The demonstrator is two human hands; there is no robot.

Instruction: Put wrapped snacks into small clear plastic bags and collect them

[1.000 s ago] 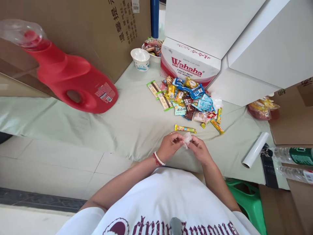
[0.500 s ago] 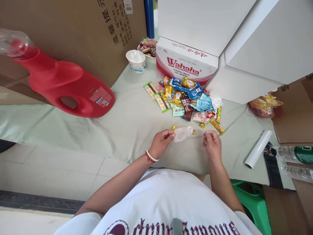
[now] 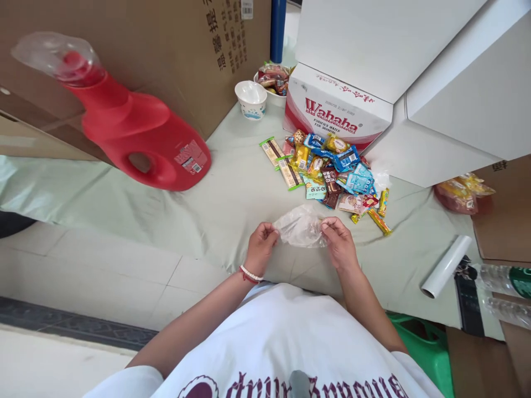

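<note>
Above the table's near side, a thin clear plastic bag (image 3: 302, 228) is stretched between both hands. My left hand (image 3: 261, 246) pinches its left edge between thumb and fingers. At the opposite end my right hand (image 3: 340, 241) is closed, fingertips pinching the film. Whether anything sits inside the bag, I cannot tell. Just beyond it lies a heap of wrapped snacks (image 3: 331, 179), with green-ended bars (image 3: 289, 172) on its left and yellow-wrapped sticks (image 3: 379, 221) on its right.
A Wahaha carton (image 3: 338, 105) stands behind the snacks. Left are a red jug (image 3: 145, 138) and a paper cup (image 3: 251, 100), beside a bowl of packets (image 3: 274, 80). Right are a white roll (image 3: 446, 266), bottles (image 3: 498, 279) and a bagged bundle (image 3: 462, 193).
My right hand has moved left and taken hold of the bag. The bag is spread wider between my hands, and the yellow-ended wrapper seen by it is no longer visible. The view has shifted.
</note>
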